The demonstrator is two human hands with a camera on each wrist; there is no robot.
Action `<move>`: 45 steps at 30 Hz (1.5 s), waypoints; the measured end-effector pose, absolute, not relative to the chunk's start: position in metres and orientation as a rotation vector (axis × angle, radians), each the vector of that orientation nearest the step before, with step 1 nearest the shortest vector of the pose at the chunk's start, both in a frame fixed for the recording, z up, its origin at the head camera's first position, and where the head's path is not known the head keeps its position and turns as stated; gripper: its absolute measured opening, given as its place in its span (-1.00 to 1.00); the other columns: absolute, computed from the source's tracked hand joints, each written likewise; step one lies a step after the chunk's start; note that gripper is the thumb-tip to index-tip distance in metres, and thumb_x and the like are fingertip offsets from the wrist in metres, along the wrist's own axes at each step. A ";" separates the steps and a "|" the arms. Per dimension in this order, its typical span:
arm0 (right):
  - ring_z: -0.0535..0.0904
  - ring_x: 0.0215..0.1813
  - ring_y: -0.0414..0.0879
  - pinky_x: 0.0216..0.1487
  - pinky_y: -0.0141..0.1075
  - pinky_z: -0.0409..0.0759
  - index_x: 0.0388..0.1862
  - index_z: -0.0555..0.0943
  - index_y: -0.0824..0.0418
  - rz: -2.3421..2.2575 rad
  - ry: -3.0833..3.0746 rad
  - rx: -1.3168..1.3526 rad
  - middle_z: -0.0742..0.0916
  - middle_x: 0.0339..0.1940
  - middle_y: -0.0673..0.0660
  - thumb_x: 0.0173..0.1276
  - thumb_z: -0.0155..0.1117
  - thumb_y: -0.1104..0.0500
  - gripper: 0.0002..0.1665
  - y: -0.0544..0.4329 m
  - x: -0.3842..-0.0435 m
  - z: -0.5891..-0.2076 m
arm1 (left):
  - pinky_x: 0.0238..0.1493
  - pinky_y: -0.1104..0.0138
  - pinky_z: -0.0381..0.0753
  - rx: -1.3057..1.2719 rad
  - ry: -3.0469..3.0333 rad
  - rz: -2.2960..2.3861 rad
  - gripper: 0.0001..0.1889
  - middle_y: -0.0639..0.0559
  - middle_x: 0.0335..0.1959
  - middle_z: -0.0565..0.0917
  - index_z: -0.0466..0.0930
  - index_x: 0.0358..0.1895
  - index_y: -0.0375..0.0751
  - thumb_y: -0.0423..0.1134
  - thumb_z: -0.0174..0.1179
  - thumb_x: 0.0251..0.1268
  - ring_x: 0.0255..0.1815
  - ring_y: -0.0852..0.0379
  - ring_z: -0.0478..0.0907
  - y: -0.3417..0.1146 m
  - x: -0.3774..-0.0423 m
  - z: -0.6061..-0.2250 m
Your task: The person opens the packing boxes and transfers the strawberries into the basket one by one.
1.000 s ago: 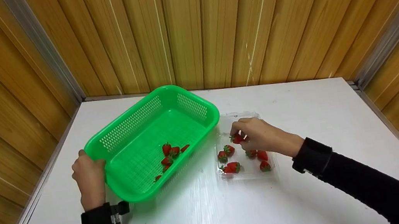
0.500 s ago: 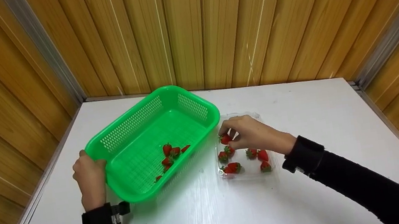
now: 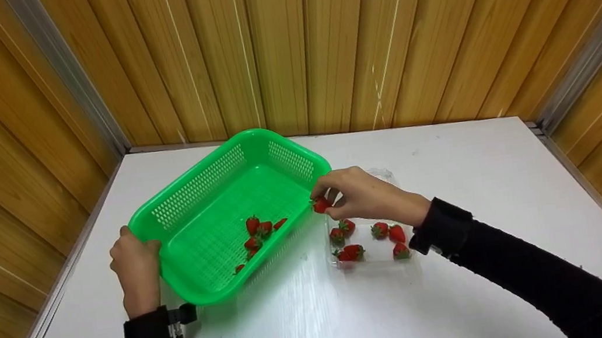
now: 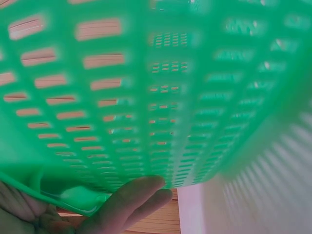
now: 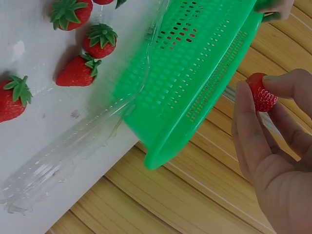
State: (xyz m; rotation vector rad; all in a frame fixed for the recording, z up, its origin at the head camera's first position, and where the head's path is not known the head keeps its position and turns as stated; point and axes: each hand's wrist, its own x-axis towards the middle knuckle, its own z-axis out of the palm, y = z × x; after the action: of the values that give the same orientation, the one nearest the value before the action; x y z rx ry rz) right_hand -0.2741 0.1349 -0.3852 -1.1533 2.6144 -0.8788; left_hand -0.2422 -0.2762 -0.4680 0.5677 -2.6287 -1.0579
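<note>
My left hand [image 3: 137,271] grips the near-left end of a green perforated plastic basket [image 3: 207,211], its fingers over the rim in the left wrist view. Several strawberries [image 3: 253,224] lie in the basket towards its near right side. Between thumb and fingertips, my right hand [image 3: 363,195] pinches a single red strawberry [image 5: 263,92]. That hand is at the basket's right rim, above the far left part of a clear plastic tray [image 5: 73,146]. Several more strawberries [image 3: 397,234] with green leaves rest in the tray, mostly in its near half.
Both containers stand on a white table [image 3: 277,337], the tray just right of the basket. Wood-patterned panels [image 3: 284,47] close in the back and both sides. Black bands with small devices circle both wrists.
Holding the strawberry, my right hand has moved left and slightly away from me, from over the tray to the basket's right rim. My left hand and the basket stay put.
</note>
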 end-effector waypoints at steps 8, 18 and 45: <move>0.73 -0.11 -0.07 -0.10 -0.38 0.69 0.01 0.69 0.22 -0.904 2.607 -1.194 0.76 -0.09 0.06 0.34 0.33 0.34 -0.74 0.117 -0.277 -0.382 | 0.05 -0.33 0.50 0.573 -2.625 -1.071 -0.45 -0.67 0.07 0.51 0.27 0.28 -0.75 -0.48 0.09 0.27 0.06 -0.56 0.52 -0.274 -0.243 -0.467; 0.70 -0.08 -0.02 -0.10 -0.29 0.71 0.00 0.70 0.26 -0.871 2.608 -1.286 0.75 -0.07 0.13 0.34 0.28 0.38 -0.73 0.091 -0.282 -0.384 | 0.02 -0.32 0.50 0.567 -2.619 -1.072 -0.46 -0.66 0.05 0.52 0.28 0.27 -0.75 -0.47 0.08 0.27 0.03 -0.54 0.53 -0.277 -0.241 -0.468; 0.73 -0.06 0.02 -0.03 -0.28 0.68 0.04 0.71 0.35 -0.655 2.509 -1.357 0.78 -0.06 0.19 0.29 0.36 0.41 -0.67 0.056 -0.304 -0.400 | 0.05 -0.33 0.48 0.589 -2.620 -1.082 -0.39 -0.67 0.07 0.52 0.21 0.35 -0.75 -0.49 0.07 0.25 0.05 -0.54 0.52 -0.275 -0.244 -0.466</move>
State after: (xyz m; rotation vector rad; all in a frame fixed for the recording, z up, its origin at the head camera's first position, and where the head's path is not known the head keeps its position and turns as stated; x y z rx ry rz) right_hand -0.3038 0.0565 -0.4001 -1.3574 2.5091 -0.6552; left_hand -0.2436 -0.2754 -0.4659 0.5889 -2.6201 -1.0819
